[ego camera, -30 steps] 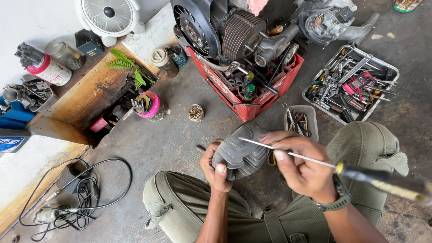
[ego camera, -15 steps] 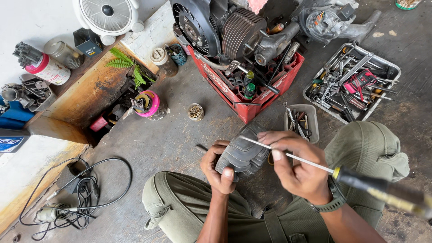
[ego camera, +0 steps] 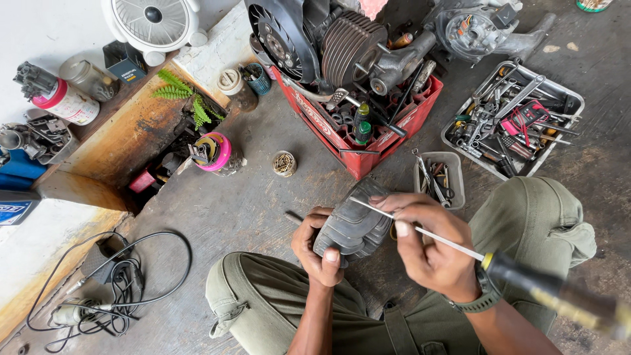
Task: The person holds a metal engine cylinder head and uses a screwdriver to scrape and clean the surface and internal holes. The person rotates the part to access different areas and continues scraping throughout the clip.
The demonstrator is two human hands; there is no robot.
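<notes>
We look straight down from one head-worn camera.

Our single view sits close above the hands (ego camera: 394, 246) at lower centre of the frame, with the knees at both lower sides; the concrete floor (ego camera: 243, 204) fills the middle, a red crate (ego camera: 368, 141) lies at upper centre and a tool tray (ego camera: 565, 98) at upper right.

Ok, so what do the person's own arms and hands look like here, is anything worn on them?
Both forearms are bare, with no sleeves in view. The left hand wears no glove, ring or band that shows. The right hand is gloveless too, with a dark olive-grey wristwatch strapped round its wrist. Olive-green cargo trousers cover the legs below them.
</notes>
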